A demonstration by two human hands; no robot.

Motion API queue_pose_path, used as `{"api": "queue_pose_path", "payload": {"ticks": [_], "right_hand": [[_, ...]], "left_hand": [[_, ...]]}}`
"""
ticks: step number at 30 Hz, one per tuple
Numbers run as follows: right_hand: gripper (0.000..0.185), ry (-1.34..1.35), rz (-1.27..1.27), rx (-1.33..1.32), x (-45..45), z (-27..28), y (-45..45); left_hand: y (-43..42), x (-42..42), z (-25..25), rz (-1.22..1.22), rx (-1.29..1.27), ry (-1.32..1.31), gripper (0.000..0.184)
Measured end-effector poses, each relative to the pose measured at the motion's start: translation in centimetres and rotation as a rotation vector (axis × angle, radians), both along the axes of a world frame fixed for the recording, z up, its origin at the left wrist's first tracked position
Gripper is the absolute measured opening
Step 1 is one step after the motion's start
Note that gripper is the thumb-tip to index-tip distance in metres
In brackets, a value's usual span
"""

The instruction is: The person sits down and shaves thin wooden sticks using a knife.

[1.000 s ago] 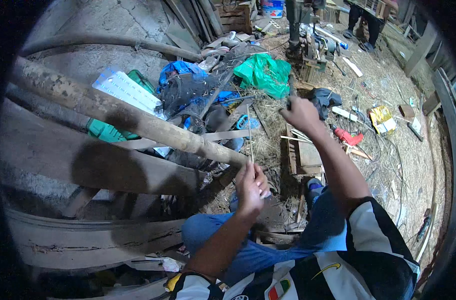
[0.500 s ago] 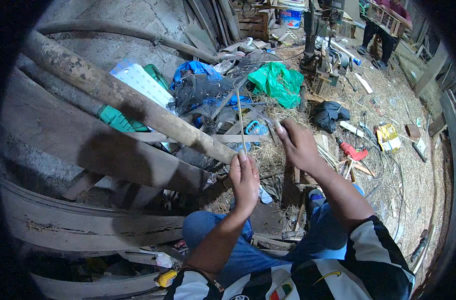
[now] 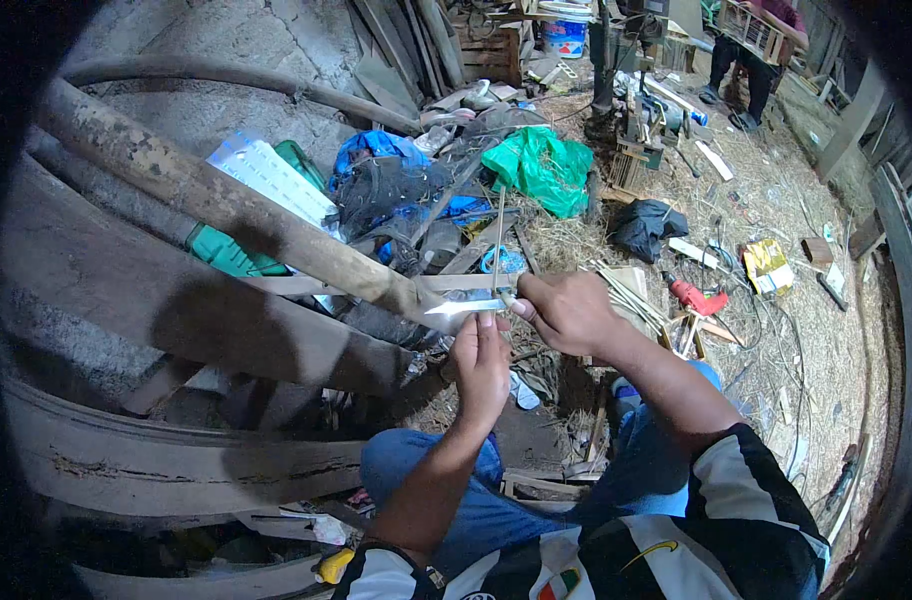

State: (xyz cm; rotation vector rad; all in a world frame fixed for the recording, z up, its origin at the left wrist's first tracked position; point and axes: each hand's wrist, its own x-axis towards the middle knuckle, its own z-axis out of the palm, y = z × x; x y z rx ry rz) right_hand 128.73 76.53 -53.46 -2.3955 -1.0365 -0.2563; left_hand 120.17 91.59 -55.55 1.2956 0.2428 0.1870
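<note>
My left hand is closed on the lower end of a thin wooden stick, which points up and away from me. In my right hand is a knife, gripped by its handle. The bright knife blade points left and lies across the stick, just above my left fingertips. Its handle is mostly hidden in my fist. Right behind the blade ends a thick, weathered pole that slants in from the upper left.
Wide planks stand at left. Beyond lie a green plastic bag, blue sheeting and a black bag. At right are a red power drill, cords and straw. A co-worker at the back holds a slatted wooden piece.
My right hand has moved left and down, bringing the knife blade across the stick just above my left hand. The left hand keeps its hold, and the view has shifted slightly.
</note>
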Motion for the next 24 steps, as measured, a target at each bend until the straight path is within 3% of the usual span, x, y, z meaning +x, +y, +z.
{"api": "queue_pose_path", "payload": {"ticks": [6, 17, 19, 24], "right_hand": [[0.03, -0.014, -0.006, -0.054, 0.5, -0.7, 0.0], [0.033, -0.084, -0.032, -0.097, 2.6, -2.1, -0.8], [0.033, -0.006, -0.077, -0.181, 2.8, -1.5, -0.7], [0.033, 0.002, -0.176, -0.114, 5.6, -2.4, -1.4]], "left_hand": [[0.4, -0.1, -0.4, -0.02, 0.018, 0.029, 0.036], [0.6, -0.3, 0.3, -0.055, -0.183, 0.203, 0.034], [0.9, -0.2, -0.2, -0.053, -0.216, 0.207, 0.033], [1.4, -0.5, -0.3, -0.079, -0.295, 0.221, 0.03]]}}
